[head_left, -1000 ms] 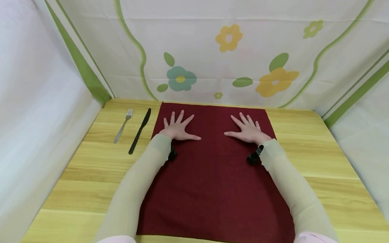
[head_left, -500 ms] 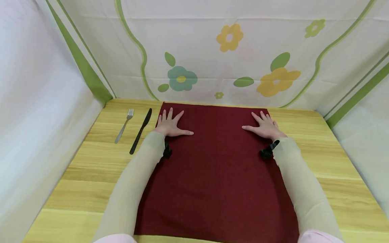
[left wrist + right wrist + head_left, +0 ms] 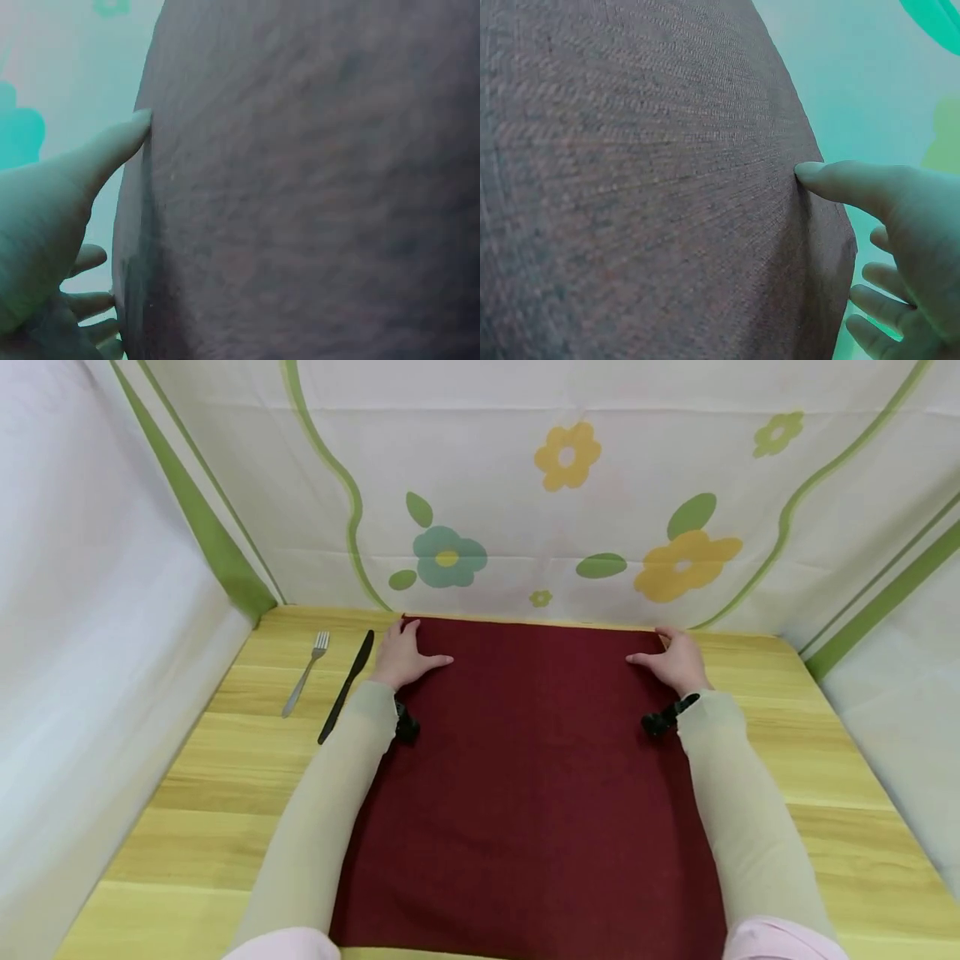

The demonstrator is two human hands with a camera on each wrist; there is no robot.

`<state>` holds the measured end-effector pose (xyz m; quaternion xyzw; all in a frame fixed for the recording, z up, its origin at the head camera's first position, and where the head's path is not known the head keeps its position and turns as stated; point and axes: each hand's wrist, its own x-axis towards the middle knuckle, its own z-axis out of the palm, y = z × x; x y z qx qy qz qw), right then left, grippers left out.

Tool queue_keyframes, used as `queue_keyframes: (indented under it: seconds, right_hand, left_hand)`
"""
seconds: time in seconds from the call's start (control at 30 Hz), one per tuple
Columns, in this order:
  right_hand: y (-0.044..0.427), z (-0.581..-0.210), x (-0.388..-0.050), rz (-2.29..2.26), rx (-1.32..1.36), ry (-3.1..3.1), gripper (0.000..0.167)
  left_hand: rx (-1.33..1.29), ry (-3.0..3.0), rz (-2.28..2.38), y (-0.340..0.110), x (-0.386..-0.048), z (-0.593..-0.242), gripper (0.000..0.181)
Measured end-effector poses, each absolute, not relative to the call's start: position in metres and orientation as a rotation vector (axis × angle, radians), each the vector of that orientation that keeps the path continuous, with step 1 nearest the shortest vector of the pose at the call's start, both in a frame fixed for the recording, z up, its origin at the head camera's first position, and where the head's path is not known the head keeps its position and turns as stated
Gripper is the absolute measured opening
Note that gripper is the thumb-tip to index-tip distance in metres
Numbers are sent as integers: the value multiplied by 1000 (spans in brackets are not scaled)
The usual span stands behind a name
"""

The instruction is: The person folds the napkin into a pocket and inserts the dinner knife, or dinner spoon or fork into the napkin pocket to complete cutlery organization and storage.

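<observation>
A dark red cloth [image 3: 540,777] lies spread over the wooden table. At its far left corner is my left hand [image 3: 400,656], fingers bent at the edge and thumb extended inward over the fabric. My right hand [image 3: 681,662] is at the far right corner in a mirrored pose. In the left wrist view, the left thumb [image 3: 112,150] touches the cloth, with the other fingers lower at its side edge. The right wrist view has the right thumb [image 3: 847,180] touching the cloth and the fingers beside its edge. No firm pinch shows on either side.
A silver fork [image 3: 303,675] and a black knife [image 3: 347,685] lie left of the cloth, the knife close to my left forearm. A white curtain [image 3: 510,510] with printed flowers hangs behind the table. Pale fabric walls stand at both sides.
Both hands have slid outward and away to the cloth's far corners. Their fingers were spread flat on the fabric and are now bent. The fork and knife have stayed put.
</observation>
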<state>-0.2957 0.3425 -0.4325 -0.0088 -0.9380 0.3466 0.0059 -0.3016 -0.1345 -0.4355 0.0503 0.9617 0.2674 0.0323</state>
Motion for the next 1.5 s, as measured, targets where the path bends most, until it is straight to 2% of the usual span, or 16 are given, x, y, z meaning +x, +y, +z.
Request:
queue_keyframes:
  seconds: [0.2,0.33,0.5,0.57,0.7,0.77,1.07,1.5]
  right_hand:
    - [339,-430,-297,1132,-90,-2935,94]
    - [339,-431,-299,1129,-116,-2934,93]
    - [337,-427,-299,1139,-147,-2906,97]
    - [334,-426,-298,1124,-162,-2866,89]
    - [329,-422,-299,1064,-201,-2740,53]
    - [329,-418,-300,1030,-215,-2685,43]
    - [339,-397,-288,1059,-172,-2634,46]
    - [346,-373,-275,1560,-196,-2536,45]
  left_hand:
    - [129,2964,955,-140,-314,-433,101]
    - [94,2931,1168,-143,-316,-431,100]
    - [50,2882,1480,-144,-317,-435,81]
    - [59,2904,1534,-143,-317,-435,68]
    - [95,2995,1530,-144,-316,-429,47]
    - [101,3013,1532,-146,-314,-423,42]
    - [109,3017,1507,-163,-303,-407,22]
    - [107,2877,1723,-177,-286,-390,20]
